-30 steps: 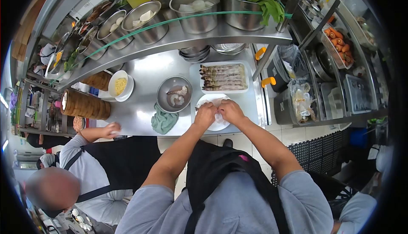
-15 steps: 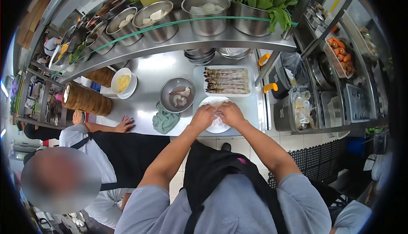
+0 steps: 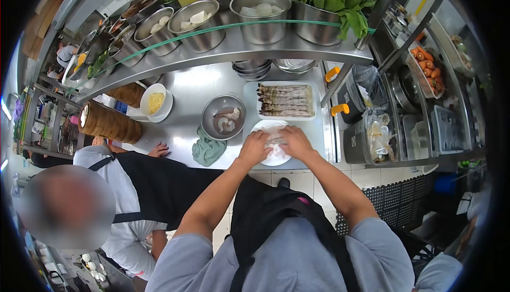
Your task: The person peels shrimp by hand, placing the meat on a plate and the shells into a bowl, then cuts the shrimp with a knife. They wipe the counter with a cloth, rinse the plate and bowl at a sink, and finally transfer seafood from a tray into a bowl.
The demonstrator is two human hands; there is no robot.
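Both left hand [image 3: 254,148] and right hand [image 3: 295,142] over white plate [image 3: 280,159], fingers' hold on half-hidden morsel [image 3: 274,142] unclear.

No text, label, brand, number or sign can be read anywhere in this view. The plastic bags [image 3: 374,130] to the right of the worktop [image 3: 186,93] and the containers [image 3: 446,122] on the rack at the far right are too small and too blurred to tell whether they carry any print.
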